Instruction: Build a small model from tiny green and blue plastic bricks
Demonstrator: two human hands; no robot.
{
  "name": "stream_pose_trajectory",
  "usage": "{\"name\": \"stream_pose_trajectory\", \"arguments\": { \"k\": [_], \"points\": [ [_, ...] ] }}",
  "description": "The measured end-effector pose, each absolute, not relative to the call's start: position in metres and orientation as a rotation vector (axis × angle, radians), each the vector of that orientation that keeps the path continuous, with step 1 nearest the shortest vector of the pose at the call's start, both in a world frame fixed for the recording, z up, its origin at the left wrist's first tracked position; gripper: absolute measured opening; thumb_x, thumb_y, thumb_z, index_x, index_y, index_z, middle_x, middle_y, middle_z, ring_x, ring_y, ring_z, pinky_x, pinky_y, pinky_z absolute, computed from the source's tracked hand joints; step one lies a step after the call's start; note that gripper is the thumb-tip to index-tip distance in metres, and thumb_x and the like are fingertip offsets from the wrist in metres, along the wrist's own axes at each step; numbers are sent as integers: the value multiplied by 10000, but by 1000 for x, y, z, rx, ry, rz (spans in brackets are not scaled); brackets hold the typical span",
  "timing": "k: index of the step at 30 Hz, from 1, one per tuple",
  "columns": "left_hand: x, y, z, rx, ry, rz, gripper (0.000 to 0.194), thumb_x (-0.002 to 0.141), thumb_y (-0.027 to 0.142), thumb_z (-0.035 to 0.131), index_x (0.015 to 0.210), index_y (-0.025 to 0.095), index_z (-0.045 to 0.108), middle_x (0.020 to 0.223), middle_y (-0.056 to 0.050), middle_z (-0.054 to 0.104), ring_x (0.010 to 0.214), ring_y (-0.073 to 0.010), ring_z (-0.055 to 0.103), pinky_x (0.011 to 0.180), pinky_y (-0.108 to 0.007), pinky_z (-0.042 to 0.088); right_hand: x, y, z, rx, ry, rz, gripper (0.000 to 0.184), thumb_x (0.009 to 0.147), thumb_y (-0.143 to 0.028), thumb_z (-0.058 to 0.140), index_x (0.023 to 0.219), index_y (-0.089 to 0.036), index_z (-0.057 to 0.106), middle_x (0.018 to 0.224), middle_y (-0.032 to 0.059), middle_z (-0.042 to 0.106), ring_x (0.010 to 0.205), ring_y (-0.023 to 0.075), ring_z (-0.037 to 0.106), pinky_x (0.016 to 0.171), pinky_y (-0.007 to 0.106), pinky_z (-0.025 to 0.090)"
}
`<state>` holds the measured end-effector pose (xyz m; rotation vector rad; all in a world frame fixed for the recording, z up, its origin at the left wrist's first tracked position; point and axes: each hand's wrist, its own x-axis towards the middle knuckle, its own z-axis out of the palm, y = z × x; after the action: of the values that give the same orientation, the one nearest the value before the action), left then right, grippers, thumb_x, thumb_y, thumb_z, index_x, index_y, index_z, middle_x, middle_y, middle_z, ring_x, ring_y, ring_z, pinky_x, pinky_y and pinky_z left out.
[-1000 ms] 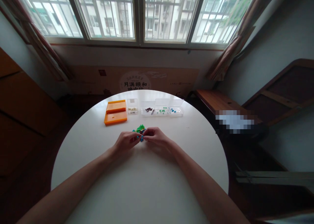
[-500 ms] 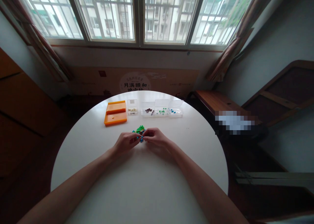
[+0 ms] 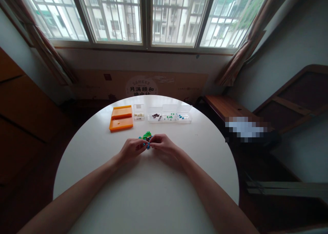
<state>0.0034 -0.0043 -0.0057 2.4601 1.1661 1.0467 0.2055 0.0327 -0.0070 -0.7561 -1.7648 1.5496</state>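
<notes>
My left grip [image 3: 132, 147] and right grip [image 3: 163, 143] both pinch the near, blue end of the brick build [image 3: 147, 134], 12 o'clock on my feed. Can't tell if it touches the table [image 3: 143, 193]. Beyond: orange tray [image 3: 123, 125] at 11, clear case [image 3: 167, 121] at 1.

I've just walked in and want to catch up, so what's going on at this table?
At a round white table, a person's left hand and right hand meet, pinching the near, blue side of a small multicoloured cluster. Which piece each grips is too small to tell. Beyond lie an orange case, a clear box of pale pieces, and a row of clear boxes holding dark pieces, green pieces and blue pieces.
</notes>
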Motion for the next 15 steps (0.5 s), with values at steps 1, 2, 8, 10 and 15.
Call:
{"name": "stream_pose_trajectory", "arguments": {
  "k": [1, 2, 8, 10, 15],
  "points": [
    [3, -4, -5, 2459, 1165, 1045, 170, 826, 261, 577, 869, 151, 698, 591, -7, 618, 469, -60, 483, 492, -152, 367, 205, 33, -7, -759, -1764, 1549, 306, 673, -382, 714, 808, -113, 662, 694, 35, 652, 578, 107, 537, 552, 228, 398],
    [3, -4, -5, 2459, 1165, 1041, 171, 827, 262, 576, 869, 151, 698, 592, -7, 619, 472, -61, 486, 495, -153, 369, 205, 33, -7, -763, -1763, 1547, 314, 669, -391, 715, 805, -113, 662, 695, 37, 654, 581, 109, 541, 557, 230, 401],
    [3, -5, -5, 2461, 1175, 1033, 178, 829, 270, 574, 869, 150, 699, 590, -5, 612, 476, -62, 479, 492, -155, 363, 205, 33, -8, -775, -1778, 1538, 350, 676, -430, 702, 817, -112, 662, 700, 41, 654, 594, 116, 550, 558, 233, 409],
    [3, -5, -5, 2462, 1171, 1036, 183, 832, 276, 572, 865, 149, 699, 588, -4, 612, 471, -60, 474, 488, -154, 358, 205, 33, -8, -779, -1785, 1530, 358, 680, -439, 696, 819, -111, 661, 694, 39, 650, 590, 114, 547, 555, 231, 409],
    [4, -4, -5, 2459, 1167, 1044, 201, 839, 291, 561, 849, 145, 698, 582, -3, 608, 465, -58, 467, 485, -154, 351, 205, 33, -7, -767, -1791, 1524, 350, 689, -436, 691, 817, -112, 660, 682, 35, 643, 576, 106, 534, 533, 221, 397]
  ]
}}
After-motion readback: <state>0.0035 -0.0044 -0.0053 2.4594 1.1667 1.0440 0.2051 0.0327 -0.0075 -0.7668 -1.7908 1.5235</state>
